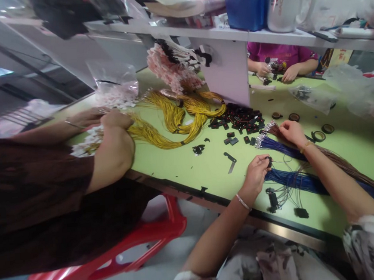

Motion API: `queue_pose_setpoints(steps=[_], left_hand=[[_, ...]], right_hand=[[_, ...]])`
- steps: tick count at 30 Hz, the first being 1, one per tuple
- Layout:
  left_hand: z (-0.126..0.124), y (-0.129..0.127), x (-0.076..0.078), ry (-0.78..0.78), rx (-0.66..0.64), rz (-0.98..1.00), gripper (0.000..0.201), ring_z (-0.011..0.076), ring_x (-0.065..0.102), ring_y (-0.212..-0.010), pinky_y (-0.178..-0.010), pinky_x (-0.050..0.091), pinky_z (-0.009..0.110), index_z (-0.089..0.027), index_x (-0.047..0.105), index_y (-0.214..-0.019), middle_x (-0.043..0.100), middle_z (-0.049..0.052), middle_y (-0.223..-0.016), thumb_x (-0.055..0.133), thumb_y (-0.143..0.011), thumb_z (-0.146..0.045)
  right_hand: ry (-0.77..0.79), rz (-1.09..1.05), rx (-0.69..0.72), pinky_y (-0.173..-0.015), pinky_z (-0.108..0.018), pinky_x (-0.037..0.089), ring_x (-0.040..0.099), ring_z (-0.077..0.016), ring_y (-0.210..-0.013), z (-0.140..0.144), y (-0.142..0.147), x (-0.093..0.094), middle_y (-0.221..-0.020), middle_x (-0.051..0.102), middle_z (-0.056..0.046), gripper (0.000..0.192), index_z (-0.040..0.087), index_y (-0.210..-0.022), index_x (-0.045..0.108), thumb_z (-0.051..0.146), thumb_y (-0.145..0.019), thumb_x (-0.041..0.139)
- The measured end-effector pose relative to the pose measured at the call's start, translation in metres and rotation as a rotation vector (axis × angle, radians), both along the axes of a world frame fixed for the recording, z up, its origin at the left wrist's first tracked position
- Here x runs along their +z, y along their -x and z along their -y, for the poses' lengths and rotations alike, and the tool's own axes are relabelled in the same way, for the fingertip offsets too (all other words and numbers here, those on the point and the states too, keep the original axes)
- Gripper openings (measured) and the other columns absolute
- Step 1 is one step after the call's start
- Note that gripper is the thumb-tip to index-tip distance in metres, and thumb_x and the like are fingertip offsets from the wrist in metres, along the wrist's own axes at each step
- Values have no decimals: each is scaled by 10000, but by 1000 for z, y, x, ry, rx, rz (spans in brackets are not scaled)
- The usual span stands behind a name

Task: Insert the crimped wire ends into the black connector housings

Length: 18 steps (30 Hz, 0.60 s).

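Near the table's front edge, my left hand point(256, 175) is closed around a small black connector housing point(269, 162). My right hand point(293, 132) has its fingertips pinched at the tips of the brown wires point(282, 135); the exact wire between them is too small to make out. Beside these lies a bundle of dark blue wires point(280, 146) with silvery crimped ends. Brighter blue wires point(285, 176) stretch out behind my left hand. Closer to me, black connectors point(272, 200) with thin wires attached rest on the tabletop.
A folding blade point(230, 161), a heap of black housings point(242, 117) and tape rolls point(319, 136) lie on the green table point(196, 173). Left, a co-worker's arms point(112, 150) reach beside yellow wires point(170, 132). Another person point(281, 61) works opposite, below a shelf point(194, 32). A red stool point(168, 230) stands below.
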<state>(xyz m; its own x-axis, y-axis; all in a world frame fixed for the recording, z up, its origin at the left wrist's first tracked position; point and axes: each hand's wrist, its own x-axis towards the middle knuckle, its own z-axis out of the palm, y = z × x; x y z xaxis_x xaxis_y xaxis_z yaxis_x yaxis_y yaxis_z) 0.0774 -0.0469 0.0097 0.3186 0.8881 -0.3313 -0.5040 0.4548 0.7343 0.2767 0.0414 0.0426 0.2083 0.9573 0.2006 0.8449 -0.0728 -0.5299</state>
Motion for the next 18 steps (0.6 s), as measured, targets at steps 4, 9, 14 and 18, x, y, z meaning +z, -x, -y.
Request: queue_pose_setpoints(steps=[4,9,14,18], left_hand=[[1,2,-3,-26,-15,-22,276,106,540,-716,-655,419,244,-141,647,-880,603,34,-811,756,-661,-268],[1,3,-3,-34,-26,-11,288,106,534,-720,-656,418,244,-139,649,-880,592,36,-812,766,-654,-273],[2,2,-3,-41,-31,-7,293,108,535,-723,-663,418,245,-144,645,-894,599,39,-824,759,-661,-279],[3,2,-5,-59,-29,8,285,109,535,-739,-674,419,246,-145,638,-916,596,39,-842,740,-680,-268]], right_hand=[[133,43,-119,-567,-259,321,498,-135,-576,-37,-6,-21,-692,664,-52,133,164,-665,658,275,-710,600],[122,5,-160,-573,-250,342,500,-136,-584,-35,-11,-31,-722,671,-59,177,152,-712,651,288,-756,546],[-54,11,-90,-596,-256,346,493,-149,-626,-20,-13,-9,-727,640,-71,153,155,-715,595,218,-774,469],[-37,-158,35,-540,-244,321,449,-123,-556,2,2,14,-609,569,-13,158,170,-638,551,255,-760,496]])
